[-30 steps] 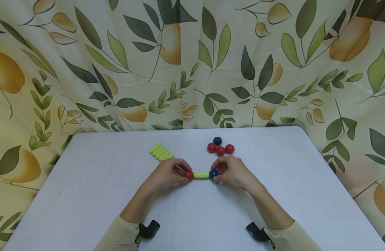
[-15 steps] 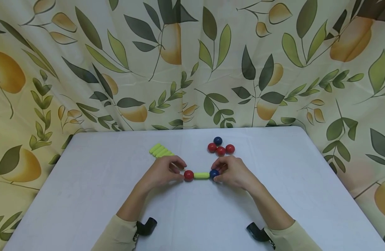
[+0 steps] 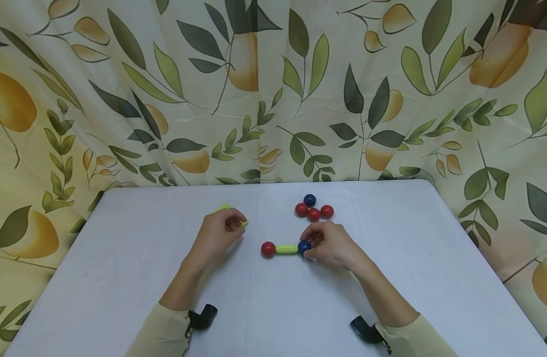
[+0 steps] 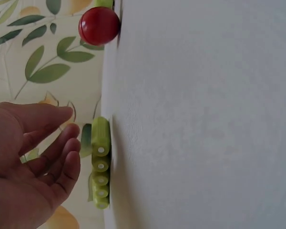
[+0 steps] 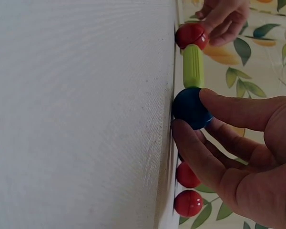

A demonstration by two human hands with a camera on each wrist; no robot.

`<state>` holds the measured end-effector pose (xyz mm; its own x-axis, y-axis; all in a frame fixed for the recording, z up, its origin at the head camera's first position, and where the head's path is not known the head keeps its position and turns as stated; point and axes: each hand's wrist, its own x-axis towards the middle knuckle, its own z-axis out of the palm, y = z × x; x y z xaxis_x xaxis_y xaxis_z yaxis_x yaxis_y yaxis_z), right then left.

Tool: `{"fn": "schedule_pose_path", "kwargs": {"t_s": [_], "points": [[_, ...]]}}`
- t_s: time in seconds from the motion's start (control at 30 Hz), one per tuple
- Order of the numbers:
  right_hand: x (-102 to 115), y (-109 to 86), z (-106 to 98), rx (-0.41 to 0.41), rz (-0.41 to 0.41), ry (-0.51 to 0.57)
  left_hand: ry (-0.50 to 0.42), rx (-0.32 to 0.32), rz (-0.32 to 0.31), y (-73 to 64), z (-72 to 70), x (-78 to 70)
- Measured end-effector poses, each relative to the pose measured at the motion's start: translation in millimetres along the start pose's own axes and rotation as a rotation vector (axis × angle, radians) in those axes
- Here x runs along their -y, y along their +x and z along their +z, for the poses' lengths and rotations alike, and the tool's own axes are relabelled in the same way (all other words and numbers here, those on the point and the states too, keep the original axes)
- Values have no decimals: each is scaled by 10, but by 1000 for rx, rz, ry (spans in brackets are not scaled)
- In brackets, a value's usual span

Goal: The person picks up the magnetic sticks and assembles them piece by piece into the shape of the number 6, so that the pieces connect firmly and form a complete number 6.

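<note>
My right hand [image 3: 331, 243] pinches a blue ball [image 5: 192, 109] between thumb and fingers. From that ball a light-green ribbed rod [image 3: 286, 249] runs left to a red ball [image 3: 268, 249], the three joined in a row on the table. My left hand [image 3: 217, 232] hovers by a row of several green rods [image 4: 101, 164] lying side by side. In the left wrist view its fingers [image 4: 66, 176] are loosely bent, with a gap between them and the rods. The head view shows most of those rods hidden behind this hand.
Beyond the right hand sit three loose red balls [image 3: 314, 214] and another blue ball [image 3: 309, 200], close together. A white cloth covers the table [image 3: 273, 307]. A leaf-and-fruit patterned curtain [image 3: 273, 99] hangs behind its far edge.
My left hand has let go of the red ball and moved left and away from me to the green rods. The right hand still holds the blue ball in the same spot.
</note>
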<state>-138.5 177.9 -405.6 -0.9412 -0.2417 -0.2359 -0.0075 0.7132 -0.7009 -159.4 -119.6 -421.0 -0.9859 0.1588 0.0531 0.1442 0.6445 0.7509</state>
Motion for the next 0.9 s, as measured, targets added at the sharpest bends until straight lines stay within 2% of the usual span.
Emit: {"fn": "schedule_pose_path", "kwargs": {"t_s": [0.23, 0.53, 0.9], "points": [[8, -8, -1, 1, -2, -1, 53, 13, -7, 33, -48, 46], [12, -5, -4, 4, -7, 0, 114, 55, -9, 36, -16, 62], [18, -9, -3, 0, -4, -9, 150, 87, 25, 22, 12, 49]]}}
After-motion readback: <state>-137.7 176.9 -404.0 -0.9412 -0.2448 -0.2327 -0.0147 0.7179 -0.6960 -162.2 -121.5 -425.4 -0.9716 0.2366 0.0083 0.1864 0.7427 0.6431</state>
